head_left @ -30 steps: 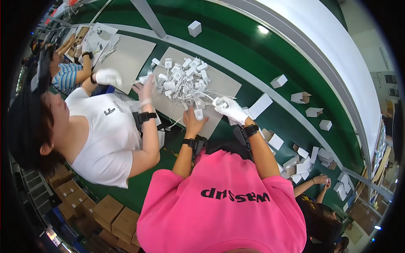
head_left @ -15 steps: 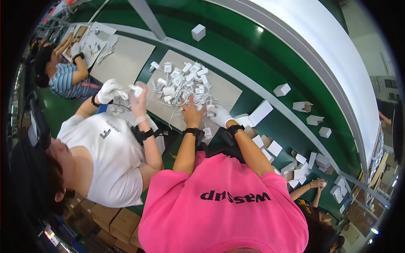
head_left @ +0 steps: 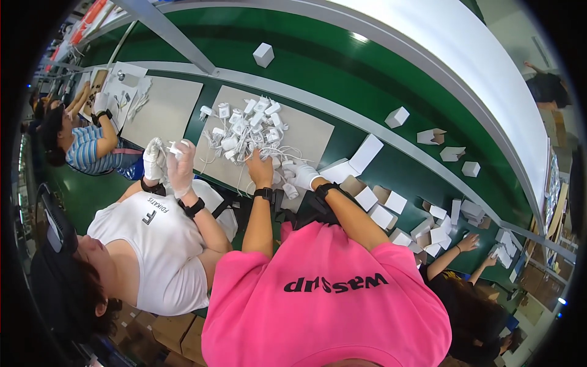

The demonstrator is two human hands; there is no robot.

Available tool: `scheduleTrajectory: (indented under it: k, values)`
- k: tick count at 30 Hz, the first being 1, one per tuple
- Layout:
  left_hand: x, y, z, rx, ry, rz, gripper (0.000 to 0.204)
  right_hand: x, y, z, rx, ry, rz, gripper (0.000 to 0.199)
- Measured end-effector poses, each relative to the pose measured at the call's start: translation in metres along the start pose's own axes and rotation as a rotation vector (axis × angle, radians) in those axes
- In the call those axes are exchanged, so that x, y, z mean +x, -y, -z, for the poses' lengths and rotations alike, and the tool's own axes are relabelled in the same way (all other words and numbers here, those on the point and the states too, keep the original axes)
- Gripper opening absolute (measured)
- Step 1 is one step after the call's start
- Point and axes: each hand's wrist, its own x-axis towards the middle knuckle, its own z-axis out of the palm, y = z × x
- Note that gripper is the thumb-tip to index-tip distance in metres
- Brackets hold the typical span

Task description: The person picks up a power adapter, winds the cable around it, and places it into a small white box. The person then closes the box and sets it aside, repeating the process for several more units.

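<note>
- Left hand [head_left: 260, 170], bare, and gloved right hand [head_left: 303, 177], both half-curled; holds unclear.
- White chargers [head_left: 257, 118] heap before them on a beige board [head_left: 312, 126].
- Likely light, hard, slick; best gripped by casings [head_left: 230, 144], not limp cables [head_left: 248, 142].

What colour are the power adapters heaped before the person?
White; the power adapters show best in the head view.

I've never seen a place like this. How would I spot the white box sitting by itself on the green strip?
Find the long green strip running beyond the pale board heaped with white chargers. On it, past the heap, stands a small white box. It is the leftmost one there, well apart from the others farther right.
</note>
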Motion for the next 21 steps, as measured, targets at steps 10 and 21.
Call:
scheduleTrajectory:
  k: [10,21]
  values:
    - [-0.004,0.026,0.014,-0.168,-0.135,-0.138,0.033,-0.013,0.002,-0.005,0.156,-0.054,0.052,0.054]
    - [0.007,-0.037,0.024,0.25,0.209,0.097,0.066,-0.011,-0.011,-0.011,0.175,-0.135,-0.035,0.063]
